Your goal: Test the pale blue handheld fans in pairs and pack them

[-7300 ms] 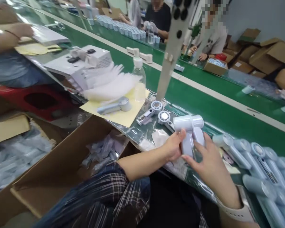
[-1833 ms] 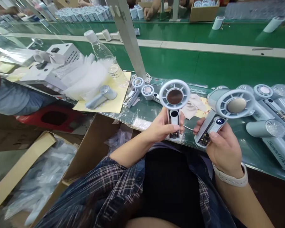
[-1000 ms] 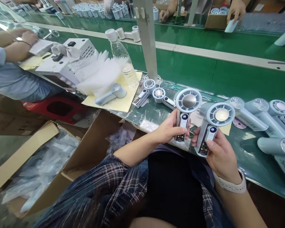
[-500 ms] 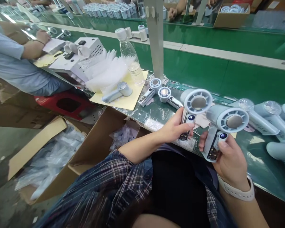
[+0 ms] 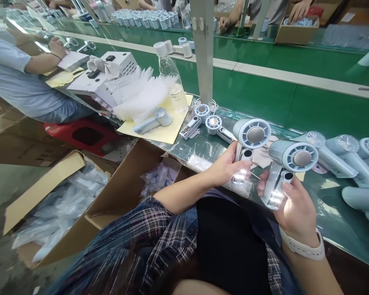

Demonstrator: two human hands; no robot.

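My left hand [image 5: 226, 166] is closed round the handle of a light blue handheld fan [image 5: 252, 134], its thumb lying across the front below a dark round display. In my right hand [image 5: 295, 205] is a second handheld fan [image 5: 300, 157], gripped by the handle with the thumb near its display. Both fans stand tilted upright over the bench edge, side by side and apart, their round grilles with grey centres facing me. The handle fronts look bright and reflective, and both displays are dark. Behind my left hand, two more fans [image 5: 213, 123] lie on the green bench.
More fans [image 5: 346, 147] lie at the right. A water bottle [image 5: 176, 88], white plastic sleeves [image 5: 141, 98] and one fan [image 5: 155, 121] rest on yellow paper. A metal post [image 5: 203, 57] rises from the bench. Cartons [image 5: 46, 192] stand low left; a co-worker [image 5: 27, 78] sits beyond.
The lit numbers on both displays have gone dark, and the handle fronts now look bright where circuitry showed before. Both hands keep their hold. A person's hand across the line now reaches into a box.
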